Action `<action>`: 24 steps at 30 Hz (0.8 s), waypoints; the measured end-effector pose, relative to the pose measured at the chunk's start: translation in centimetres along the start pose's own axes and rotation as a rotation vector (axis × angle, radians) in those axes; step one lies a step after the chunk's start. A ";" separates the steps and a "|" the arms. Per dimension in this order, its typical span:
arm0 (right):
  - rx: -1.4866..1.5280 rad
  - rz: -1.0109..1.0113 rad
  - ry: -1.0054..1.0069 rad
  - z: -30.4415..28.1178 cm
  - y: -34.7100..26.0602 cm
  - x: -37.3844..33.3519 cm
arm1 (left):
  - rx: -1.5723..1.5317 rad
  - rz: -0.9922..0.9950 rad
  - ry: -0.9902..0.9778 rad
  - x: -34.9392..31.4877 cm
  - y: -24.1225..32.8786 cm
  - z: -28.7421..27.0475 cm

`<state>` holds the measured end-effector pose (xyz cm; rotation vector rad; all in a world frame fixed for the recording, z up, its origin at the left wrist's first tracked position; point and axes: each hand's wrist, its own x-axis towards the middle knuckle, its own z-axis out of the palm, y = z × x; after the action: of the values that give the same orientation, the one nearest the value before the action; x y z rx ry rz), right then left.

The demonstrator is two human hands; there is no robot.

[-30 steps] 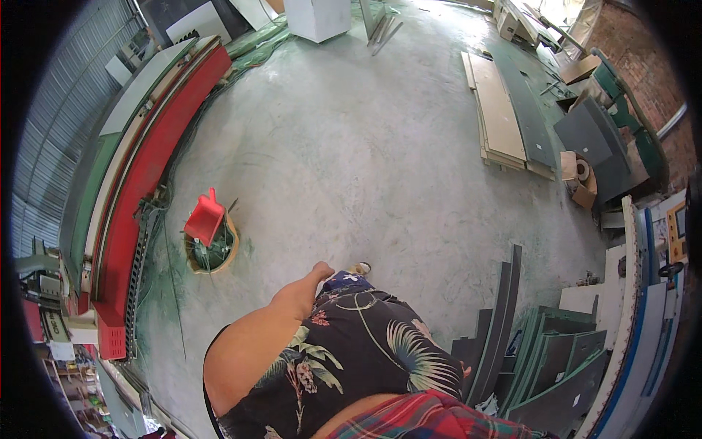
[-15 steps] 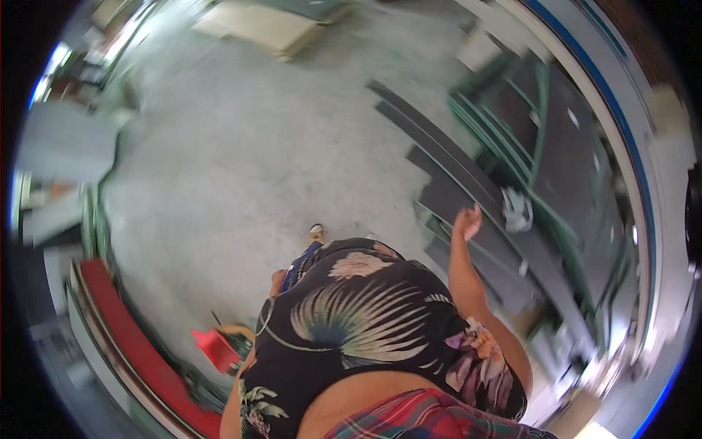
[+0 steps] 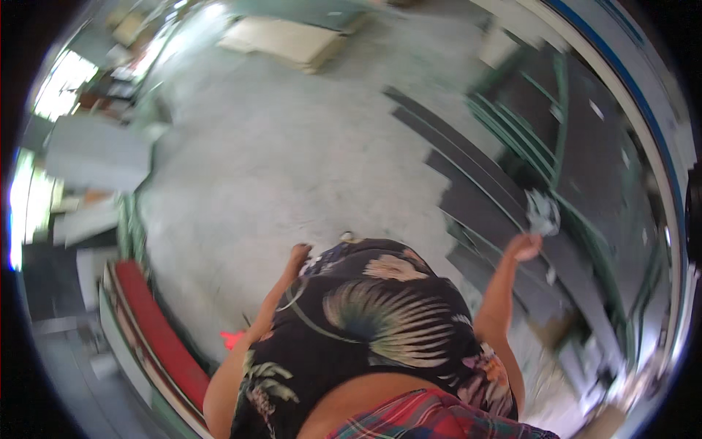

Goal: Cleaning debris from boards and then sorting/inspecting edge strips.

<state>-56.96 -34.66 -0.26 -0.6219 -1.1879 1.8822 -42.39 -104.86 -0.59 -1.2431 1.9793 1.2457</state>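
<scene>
Fingers of the left hand [image 3: 298,254] hang loosely curled and empty beside the hip, a small red plastic object [image 3: 232,339] below it. Right hand [image 3: 523,246] is raised, gripping a crumpled pale grey rag [image 3: 542,212] over stacked dark grey panels [image 3: 468,190].

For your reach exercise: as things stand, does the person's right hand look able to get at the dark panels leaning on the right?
Probably yes. The right hand, raised with a crumpled pale cloth, is already up against the dark panels, with nothing visible between them; blur hides whether they touch.
</scene>
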 end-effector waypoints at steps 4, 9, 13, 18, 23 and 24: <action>-0.725 -0.394 -0.067 -4.0 0.5 6.0 | 0.223 0.484 0.141 0.3 -3.2 -0.7; -1.305 -0.272 0.183 3.2 -1.6 4.0 | 0.108 -0.077 0.067 -0.8 -1.7 2.1; -1.315 -0.264 0.008 9.2 -0.3 0.3 | 0.546 0.019 0.101 0.5 -9.5 3.2; -0.945 -0.306 -0.249 6.8 3.2 -0.7 | 0.332 -0.110 0.036 1.8 -11.6 5.0; -0.733 -0.238 -0.211 1.3 6.1 -2.4 | 0.851 0.763 0.045 0.5 -8.5 4.1; -0.458 -0.128 -0.109 2.2 5.7 -4.9 | 0.871 0.728 0.126 0.4 -8.6 3.8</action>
<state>-58.00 -41.15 -4.50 -0.6727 -1.7105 1.5596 -35.23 -103.13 -6.39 -0.1676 2.7198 0.3987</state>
